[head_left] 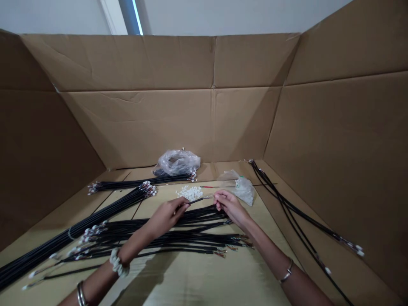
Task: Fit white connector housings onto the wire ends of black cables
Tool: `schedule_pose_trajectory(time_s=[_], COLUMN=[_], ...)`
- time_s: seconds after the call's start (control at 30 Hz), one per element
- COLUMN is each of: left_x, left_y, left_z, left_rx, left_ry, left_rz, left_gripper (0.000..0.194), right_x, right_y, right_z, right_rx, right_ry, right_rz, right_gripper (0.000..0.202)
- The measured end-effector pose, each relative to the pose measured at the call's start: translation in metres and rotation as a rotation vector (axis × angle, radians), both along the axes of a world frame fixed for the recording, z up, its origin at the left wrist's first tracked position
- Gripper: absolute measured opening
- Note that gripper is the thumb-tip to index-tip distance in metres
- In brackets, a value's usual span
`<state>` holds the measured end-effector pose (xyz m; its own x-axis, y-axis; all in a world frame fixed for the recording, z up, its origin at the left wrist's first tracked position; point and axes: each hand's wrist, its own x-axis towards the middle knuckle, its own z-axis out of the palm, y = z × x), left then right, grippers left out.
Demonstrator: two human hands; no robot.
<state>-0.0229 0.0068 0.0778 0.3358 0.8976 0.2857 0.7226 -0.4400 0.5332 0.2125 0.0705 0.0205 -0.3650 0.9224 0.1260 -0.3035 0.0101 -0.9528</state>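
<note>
My left hand (174,211) is closed around a black cable (196,200) just behind its stripped end. Thin bare wires fan out from that end toward my right hand (228,204). The fingertips of my right hand are pinched together at the wire tips; whatever sits between them is too small to make out. Right behind the hands lies a small heap of white connector housings (190,193). Under my hands, loose black cables (191,236) are spread out, with white connectors at their left ends and bare coloured wires at their right ends.
A tied bundle of black cables (105,221) lies at the left, another bundle (143,182) farther back. Behind are a crumpled clear bag (178,162) and a smaller plastic bag (245,191). Several cables (296,208) lie along the right. Tall cardboard walls (159,123) enclose the surface.
</note>
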Motion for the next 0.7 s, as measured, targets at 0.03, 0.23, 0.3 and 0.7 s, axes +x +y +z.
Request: schedule_pose_trajectory(time_s=[0.03,0.23,0.3,0.7], left_x=[0.004,0.020,0.023,0.051], left_y=[0.000,0.007,0.009,0.009], left_z=[-0.003,0.000,0.008,0.088], left_rx=[-0.008,-0.023,-0.027,0.226], left_ry=[-0.041,-0.205,-0.244,-0.514], left_rz=[0.009,0.043,0.033,-0.035], left_gripper=[0.029,0.029,0.027,0.015], right_x=[0.000,0.001,0.000,-0.019], right_y=[-0.001,-0.005,-0.003,-0.027], right_z=[0.003,0.034,0.047,0.138], right_rx=[0.006,0.113,0.190,0.402], right_ry=[0.002,-0.066,-0.122,-0.092], right_rz=[0.013,0.096,0.098,0.024], right_gripper=[0.041,0.040,0.032,0.015])
